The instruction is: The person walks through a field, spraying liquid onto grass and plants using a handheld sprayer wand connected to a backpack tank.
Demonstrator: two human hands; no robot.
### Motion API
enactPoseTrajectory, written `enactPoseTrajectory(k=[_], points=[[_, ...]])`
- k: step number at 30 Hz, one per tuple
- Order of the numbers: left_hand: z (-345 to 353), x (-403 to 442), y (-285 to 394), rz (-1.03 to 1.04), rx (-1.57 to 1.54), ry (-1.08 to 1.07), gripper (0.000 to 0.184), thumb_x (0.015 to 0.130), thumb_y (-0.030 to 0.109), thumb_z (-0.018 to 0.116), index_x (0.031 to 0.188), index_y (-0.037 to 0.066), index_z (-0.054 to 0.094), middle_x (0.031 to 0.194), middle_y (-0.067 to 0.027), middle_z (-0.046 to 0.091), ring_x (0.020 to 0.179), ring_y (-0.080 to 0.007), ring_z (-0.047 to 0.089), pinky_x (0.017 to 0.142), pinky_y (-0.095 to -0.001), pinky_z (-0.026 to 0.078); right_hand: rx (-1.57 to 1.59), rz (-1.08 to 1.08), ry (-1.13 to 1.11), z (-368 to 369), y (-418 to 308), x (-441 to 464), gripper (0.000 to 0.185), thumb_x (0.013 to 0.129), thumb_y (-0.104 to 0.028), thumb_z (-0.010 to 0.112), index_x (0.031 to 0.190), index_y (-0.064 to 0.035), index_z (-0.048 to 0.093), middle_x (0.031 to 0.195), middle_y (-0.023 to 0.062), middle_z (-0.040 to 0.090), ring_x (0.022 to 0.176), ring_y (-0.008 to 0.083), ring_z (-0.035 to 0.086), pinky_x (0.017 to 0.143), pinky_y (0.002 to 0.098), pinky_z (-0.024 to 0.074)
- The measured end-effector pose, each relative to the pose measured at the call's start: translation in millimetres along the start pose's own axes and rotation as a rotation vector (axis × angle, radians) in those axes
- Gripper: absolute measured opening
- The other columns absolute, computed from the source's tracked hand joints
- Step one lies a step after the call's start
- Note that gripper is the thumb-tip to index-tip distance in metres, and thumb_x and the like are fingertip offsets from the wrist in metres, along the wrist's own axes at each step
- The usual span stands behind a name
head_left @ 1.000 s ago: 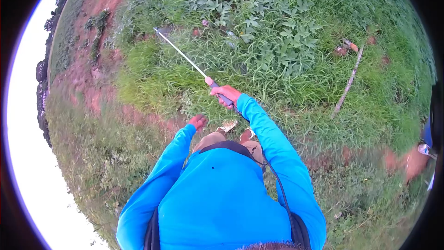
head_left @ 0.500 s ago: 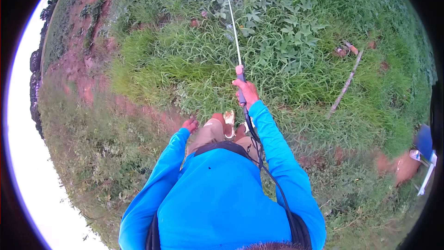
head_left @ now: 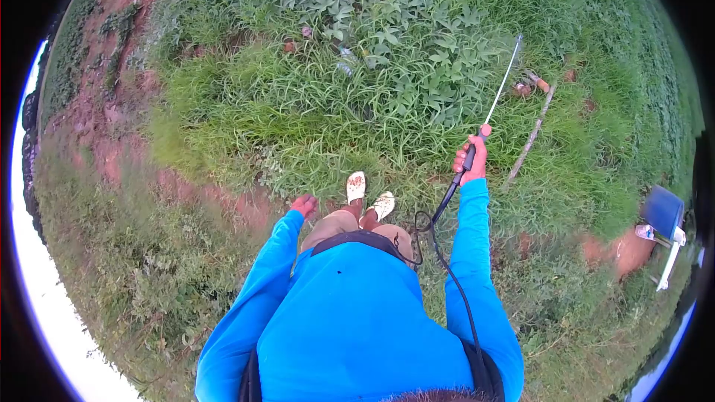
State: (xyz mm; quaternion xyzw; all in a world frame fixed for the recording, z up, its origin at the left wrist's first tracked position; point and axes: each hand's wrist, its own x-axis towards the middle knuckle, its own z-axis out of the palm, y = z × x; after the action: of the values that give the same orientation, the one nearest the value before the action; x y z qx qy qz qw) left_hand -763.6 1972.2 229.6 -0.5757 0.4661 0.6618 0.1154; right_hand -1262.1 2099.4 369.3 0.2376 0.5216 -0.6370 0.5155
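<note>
- Wand (head_left: 503, 82) in use over rough ground: the right hand (head_left: 471, 158) has its grip closed around the dark handle, fingers wrapped, just below a pink collar (head_left: 485, 130).
- From that grip the pale shaft runs forward and to the right, its tip out over the grass (head_left: 424, 134); whether anything leaves the tip cannot be made out.
- The step in hand appears to be aiming the wand at the growth; moving it from this pose seems to call for a firm hold and a free-running hose (head_left: 447, 199).
- That hose drops from the handle, loops near the waist and passes along the inside of the right sleeve (head_left: 469, 234).
- The left hand (head_left: 305, 205), near the shorts (head_left: 328, 229), shows no object; how far its fingers are open is unclear.
- Two pale shoes (head_left: 356, 187) stand at the grass edge, with broad-leaved plants (head_left: 447, 67) ahead of them.
- To the right of the wand, a stick (head_left: 532, 135) lies aslant, an orange-brown piece (head_left: 542, 85) beside its upper end.
- Farther right, a blue panel (head_left: 663, 211) adjoins a white post (head_left: 671, 264) near bare red earth (head_left: 629, 251).
</note>
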Motion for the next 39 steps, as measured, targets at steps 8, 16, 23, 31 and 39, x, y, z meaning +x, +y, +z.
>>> enactPoseTrajectory(k=[8, 16, 23, 31, 39], points=[[-38, 28, 2, 0.107, -0.030, -0.025, 0.031, 0.088, 0.036, 0.049, 0.097, 0.008, 0.056, 0.074, -0.0044, 0.060, 0.049, -0.0120, 0.051, 0.037, -0.0262, 0.037, 0.078, 0.073, -0.244, 36, -53, 10, 0.031, 0.075, -0.040, 0.059, 0.068, -0.0122, 0.048, 0.051, -0.0013, 0.041, 0.036, 0.0113, 0.037, 0.032, 0.0254, 0.0308], [-72, 60, -5, 0.027, -0.161, 0.040, 0.022, 0.087, 0.029, 0.050, 0.094, 0.009, 0.055, 0.070, -0.0076, 0.059, 0.045, -0.0158, 0.048, 0.036, -0.0299, 0.034, 0.050, 0.331, -0.654, 144, -30, 23, 0.030, 0.081, -0.036, 0.054, 0.075, -0.0064, 0.050, 0.055, 0.0013, 0.043, 0.037, 0.0111, 0.039, 0.032, 0.0260, 0.0353], [-77, 64, -24, -0.207, -0.277, 0.121, 0.023, 0.088, 0.030, 0.051, 0.095, 0.009, 0.056, 0.071, -0.0047, 0.059, 0.046, -0.0142, 0.049, 0.037, -0.0289, 0.036, 0.013, 0.508, -0.871, 223, -6, 30, 0.032, 0.083, -0.036, 0.053, 0.082, -0.0048, 0.049, 0.058, 0.0026, 0.043, 0.037, 0.0113, 0.039, 0.034, 0.0262, 0.0360], [-56, 90, -22, -0.379, -0.386, 0.066, 0.018, 0.081, 0.028, 0.051, 0.080, 0.010, 0.054, 0.066, -0.0066, 0.054, 0.049, -0.0188, 0.050, 0.042, -0.0363, 0.038, -0.026, 0.504, -0.883, 255, -40, 59, 0.027, 0.083, -0.034, 0.052, 0.082, -0.0073, 0.049, 0.058, 0.0016, 0.045, 0.038, 0.0097, 0.040, 0.033, 0.0252, 0.0360], [-44, 278, 155, -0.276, -0.485, 0.125, 0.019, 0.083, 0.030, 0.050, 0.084, 0.011, 0.053, 0.067, -0.0040, 0.056, 0.048, -0.0182, 0.050, 0.041, -0.0351, 0.039, -0.115, 0.217, -0.478, 204, -158, 124, 0.022, 0.085, -0.032, 0.052, 0.081, -0.0114, 0.047, 0.056, -0.0019, 0.040, 0.038, 0.0066, 0.037, 0.033, 0.0214, 0.0337]])
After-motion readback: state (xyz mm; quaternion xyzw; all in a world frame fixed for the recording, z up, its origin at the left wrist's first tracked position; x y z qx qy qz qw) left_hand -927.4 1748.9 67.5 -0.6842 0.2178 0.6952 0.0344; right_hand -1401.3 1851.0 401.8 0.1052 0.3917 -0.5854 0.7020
